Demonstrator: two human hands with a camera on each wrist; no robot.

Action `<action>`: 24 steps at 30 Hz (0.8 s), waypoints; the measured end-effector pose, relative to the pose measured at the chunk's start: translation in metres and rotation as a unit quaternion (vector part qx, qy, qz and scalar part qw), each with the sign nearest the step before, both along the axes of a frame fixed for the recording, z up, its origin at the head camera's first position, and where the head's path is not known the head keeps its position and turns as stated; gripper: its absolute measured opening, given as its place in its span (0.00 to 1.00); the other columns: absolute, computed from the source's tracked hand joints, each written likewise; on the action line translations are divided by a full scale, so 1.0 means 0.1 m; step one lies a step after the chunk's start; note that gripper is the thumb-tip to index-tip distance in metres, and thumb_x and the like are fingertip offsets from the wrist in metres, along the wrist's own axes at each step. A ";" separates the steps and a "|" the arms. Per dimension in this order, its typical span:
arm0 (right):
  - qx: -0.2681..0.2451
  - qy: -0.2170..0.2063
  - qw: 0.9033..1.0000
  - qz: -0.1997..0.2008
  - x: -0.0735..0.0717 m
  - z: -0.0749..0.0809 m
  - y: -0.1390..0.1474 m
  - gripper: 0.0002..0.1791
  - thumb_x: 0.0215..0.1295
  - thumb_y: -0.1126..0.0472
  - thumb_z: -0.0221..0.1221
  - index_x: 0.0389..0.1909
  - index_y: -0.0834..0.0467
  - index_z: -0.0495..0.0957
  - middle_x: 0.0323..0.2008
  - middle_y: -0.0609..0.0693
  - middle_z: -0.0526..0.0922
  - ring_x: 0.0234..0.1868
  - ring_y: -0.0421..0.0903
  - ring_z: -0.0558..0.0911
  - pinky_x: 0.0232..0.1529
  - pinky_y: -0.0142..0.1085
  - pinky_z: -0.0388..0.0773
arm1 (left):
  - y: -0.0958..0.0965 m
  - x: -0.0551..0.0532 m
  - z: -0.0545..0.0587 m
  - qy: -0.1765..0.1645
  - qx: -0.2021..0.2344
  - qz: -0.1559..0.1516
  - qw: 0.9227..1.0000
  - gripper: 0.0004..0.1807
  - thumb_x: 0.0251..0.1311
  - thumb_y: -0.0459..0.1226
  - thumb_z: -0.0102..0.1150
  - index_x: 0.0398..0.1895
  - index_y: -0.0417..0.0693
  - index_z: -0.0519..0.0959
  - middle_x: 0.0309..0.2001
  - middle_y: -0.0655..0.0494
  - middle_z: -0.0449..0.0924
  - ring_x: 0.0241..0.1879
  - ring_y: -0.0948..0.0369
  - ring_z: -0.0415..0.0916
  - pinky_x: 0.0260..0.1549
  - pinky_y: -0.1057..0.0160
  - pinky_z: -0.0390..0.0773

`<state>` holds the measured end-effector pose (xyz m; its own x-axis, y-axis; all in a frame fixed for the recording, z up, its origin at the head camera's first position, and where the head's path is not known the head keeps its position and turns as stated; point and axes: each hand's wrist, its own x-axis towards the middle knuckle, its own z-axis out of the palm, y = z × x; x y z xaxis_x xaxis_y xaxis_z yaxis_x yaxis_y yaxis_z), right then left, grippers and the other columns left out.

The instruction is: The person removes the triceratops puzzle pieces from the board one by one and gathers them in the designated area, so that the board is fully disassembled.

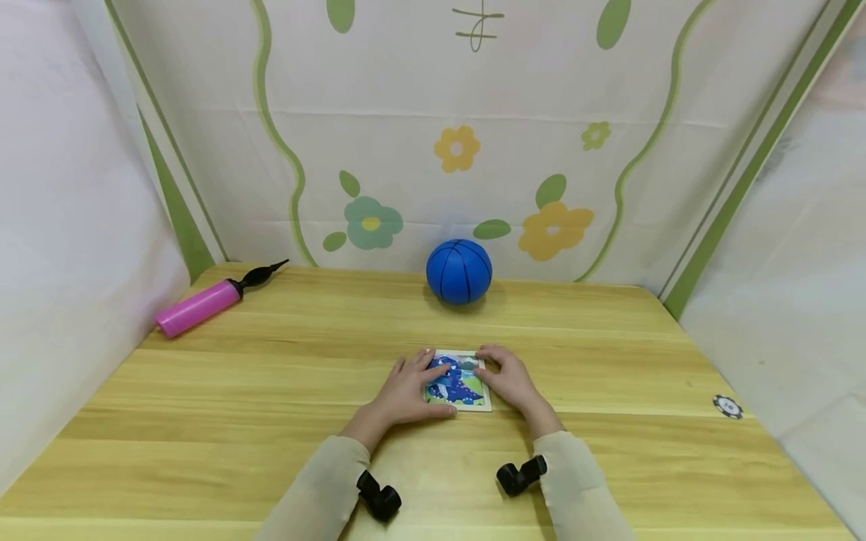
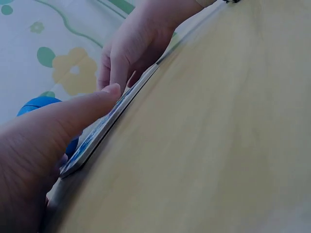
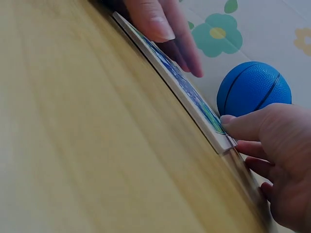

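Note:
A flat square puzzle board (image 1: pixel 467 391) with a blue dinosaur picture and a pale frame lies on the table in front of me. My left hand (image 1: pixel 406 394) spreads over its left side, index finger stretched across the picture and thumb along the near edge. In the left wrist view that thumb (image 2: pixel 77 114) is straight, just above the frame. At the right edge, my right hand (image 1: pixel 510 379) holds the board's side. The right wrist view shows its thumb (image 3: pixel 238 125) on top of the board (image 3: pixel 187 97) and the other fingers curled at the side.
A blue mini basketball (image 1: pixel 459 272) sits behind the board, near the flowered cloth backdrop (image 1: pixel 406 150). At the far left lies a pink hand pump (image 1: pixel 199 308) with a black nozzle. A poker chip (image 1: pixel 728 406) rests near the right edge of the wooden table (image 1: pixel 203 421).

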<state>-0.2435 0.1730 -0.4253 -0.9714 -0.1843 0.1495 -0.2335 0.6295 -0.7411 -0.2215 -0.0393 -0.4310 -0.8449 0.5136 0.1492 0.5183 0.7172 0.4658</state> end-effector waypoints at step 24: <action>0.014 -0.002 1.000 0.019 -0.05 0.00 0.01 0.12 0.53 0.66 0.59 0.40 0.63 0.76 0.53 0.58 0.69 0.56 0.55 0.62 0.56 0.47 0.54 | 0.02 0.02 -0.03 0.022 -0.057 -0.005 0.998 0.42 0.44 0.67 0.44 0.62 0.60 0.59 0.65 0.47 0.45 0.64 0.54 0.37 0.57 0.51 0.44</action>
<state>-0.2488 0.1736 -0.4253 -0.9640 -0.2257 0.1406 -0.2556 0.6409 -0.7239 -0.2194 -0.0368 -0.4343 -0.8339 0.5372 0.1269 0.5436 0.7592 0.3580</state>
